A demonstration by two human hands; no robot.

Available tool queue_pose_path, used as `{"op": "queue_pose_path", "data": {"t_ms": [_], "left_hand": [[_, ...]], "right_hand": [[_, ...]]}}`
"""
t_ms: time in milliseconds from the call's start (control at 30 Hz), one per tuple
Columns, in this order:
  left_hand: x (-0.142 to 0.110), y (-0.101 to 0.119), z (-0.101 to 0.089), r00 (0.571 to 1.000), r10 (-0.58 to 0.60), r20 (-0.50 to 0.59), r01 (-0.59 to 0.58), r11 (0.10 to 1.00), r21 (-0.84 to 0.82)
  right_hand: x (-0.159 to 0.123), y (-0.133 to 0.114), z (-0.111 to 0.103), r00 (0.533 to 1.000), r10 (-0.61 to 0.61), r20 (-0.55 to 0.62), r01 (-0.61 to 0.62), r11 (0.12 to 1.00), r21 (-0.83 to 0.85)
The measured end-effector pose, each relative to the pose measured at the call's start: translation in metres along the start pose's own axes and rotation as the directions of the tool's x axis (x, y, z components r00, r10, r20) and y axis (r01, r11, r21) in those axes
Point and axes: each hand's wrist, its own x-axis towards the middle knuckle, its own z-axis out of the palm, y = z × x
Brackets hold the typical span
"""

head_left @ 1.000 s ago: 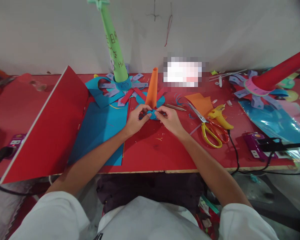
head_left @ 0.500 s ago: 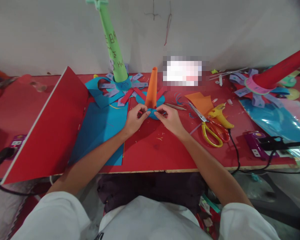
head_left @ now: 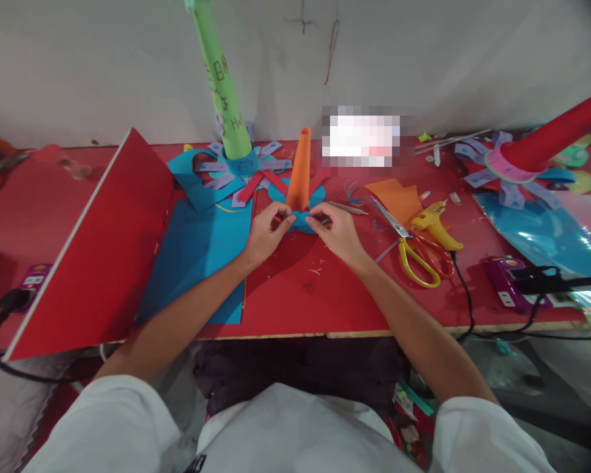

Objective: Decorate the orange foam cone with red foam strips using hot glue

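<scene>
Both hands meet at the foot of an orange paper cone point(head_left: 299, 172), which stands upright on a blue paper base point(head_left: 318, 194). Between thumb and fingers, my left hand point(head_left: 270, 231) pinches the left end of a blue paper strip point(head_left: 302, 221) in front of the cone. My right hand point(head_left: 339, 230) pinches the same strip at its right side. Red paper strips point(head_left: 274, 182) stick out behind the cone. Part of the blue strip is hidden by my fingertips.
Scissors point(head_left: 410, 246), a yellow glue gun point(head_left: 434, 226), orange paper point(head_left: 394, 198) and a pencil point(head_left: 347, 208) lie right. Blue sheets point(head_left: 197, 263) and a propped red board point(head_left: 98, 263) are left. Behind stands a green paper tube point(head_left: 224, 98); a red one point(head_left: 556, 135) leans right.
Both hands stay at the blue strip with nearly the same pinch; the right fingers have shifted slightly. The camera view has moved a little.
</scene>
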Motion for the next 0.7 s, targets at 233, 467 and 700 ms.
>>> {"op": "queue_pose_path", "data": {"t_ms": [233,467,700], "left_hand": [[0.001,0.0,0.0,1.0,0.023,0.009,-0.023,1.0,-0.005],[0.003,0.004,-0.003,0.999,0.025,-0.048,-0.025,1.0,-0.004],[0.077,0.05,-0.023,0.947,0.242,-0.209,-0.228,0.969,0.092]], "right_hand": [[0.0,0.002,0.001,1.0,-0.017,-0.013,0.018,1.0,0.016],[0.0,0.0,-0.002,0.999,0.028,-0.025,-0.026,0.996,0.083],[0.003,0.011,0.003,0.999,0.024,-0.039,-0.021,0.998,0.062]]}}
